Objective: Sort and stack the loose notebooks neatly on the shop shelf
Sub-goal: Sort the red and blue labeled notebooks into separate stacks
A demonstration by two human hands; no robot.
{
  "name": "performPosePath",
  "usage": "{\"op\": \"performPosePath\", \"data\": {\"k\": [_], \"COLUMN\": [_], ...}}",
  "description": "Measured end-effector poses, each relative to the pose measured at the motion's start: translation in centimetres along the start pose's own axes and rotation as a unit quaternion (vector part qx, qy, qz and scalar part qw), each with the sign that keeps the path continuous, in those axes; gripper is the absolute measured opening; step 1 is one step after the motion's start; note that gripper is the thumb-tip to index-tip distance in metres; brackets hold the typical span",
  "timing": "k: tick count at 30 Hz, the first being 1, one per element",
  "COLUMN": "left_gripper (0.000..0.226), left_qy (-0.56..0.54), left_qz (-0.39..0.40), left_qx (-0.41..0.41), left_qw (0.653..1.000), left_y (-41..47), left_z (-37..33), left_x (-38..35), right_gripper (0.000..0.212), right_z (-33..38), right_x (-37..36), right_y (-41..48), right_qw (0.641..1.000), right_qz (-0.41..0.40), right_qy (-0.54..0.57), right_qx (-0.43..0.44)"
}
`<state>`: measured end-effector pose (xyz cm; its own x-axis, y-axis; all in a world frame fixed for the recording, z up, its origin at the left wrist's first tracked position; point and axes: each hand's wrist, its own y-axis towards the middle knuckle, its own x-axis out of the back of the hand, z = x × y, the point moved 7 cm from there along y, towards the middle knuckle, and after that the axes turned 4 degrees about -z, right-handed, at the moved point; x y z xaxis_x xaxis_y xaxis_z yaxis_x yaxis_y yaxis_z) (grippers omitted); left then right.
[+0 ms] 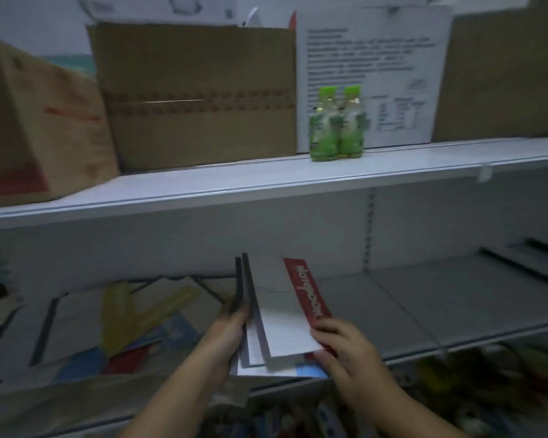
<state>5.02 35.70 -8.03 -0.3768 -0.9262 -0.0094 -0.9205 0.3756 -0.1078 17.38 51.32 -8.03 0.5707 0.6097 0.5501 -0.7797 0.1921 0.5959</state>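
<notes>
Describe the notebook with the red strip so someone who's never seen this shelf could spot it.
Find the lower white shelf, under the one carrying cardboard boxes. At its front middle, the left hand grips a bundle of notebooks and the right hand pinches the rightmost notebook. Only it has a red band with white lettering; its neighbours show dark spines.

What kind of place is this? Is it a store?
Probably a small shop or its storeroom: long white shelves, cardboard boxes and green bottles up top, and notebooks being sorted below.
</notes>
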Motion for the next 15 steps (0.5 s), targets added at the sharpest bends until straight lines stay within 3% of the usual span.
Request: {"op": "performPosePath", "data": {"k": [4,6,10,12,15], "left_gripper": [0.027,0.028,0.027,0.030,0.030], "left_qy": [-0.012,-0.004,-0.020,-0.040,-0.060], "left_qz": [0.074,0.107,0.174,0.193,0.198], "left_qx": [0.005,0.005,0.046,0.072,0.086], "left_qw": [0.997,0.994,0.983,0.978,0.975], "left_y": [0.1,0.0,-0.5,-0.6,-0.2], "left_z": [1.7,2.4,3.9,5.0,6.4], "left_x": [-12.6,-18.0,-27.3,-31.8,-38.0], "right_gripper": [0.037,0.032,0.039,0.027,0.031], "right_z": [-6.0,-9.5,-15.7,-17.8,-21.0], "right_x": [7.9,12.0,19.2,21.3,24.8], "right_y": [-3.7,-5.5,-8.9,-10.2,-11.8], "right_qw": [0.996,0.990,0.919,0.893,0.878], "right_qz": [0.021,0.005,-0.105,-0.109,-0.161], "right_qy": [-0.063,-0.053,0.120,0.159,0.128], "right_qx": [-0.054,-0.134,-0.361,-0.407,-0.432]}}
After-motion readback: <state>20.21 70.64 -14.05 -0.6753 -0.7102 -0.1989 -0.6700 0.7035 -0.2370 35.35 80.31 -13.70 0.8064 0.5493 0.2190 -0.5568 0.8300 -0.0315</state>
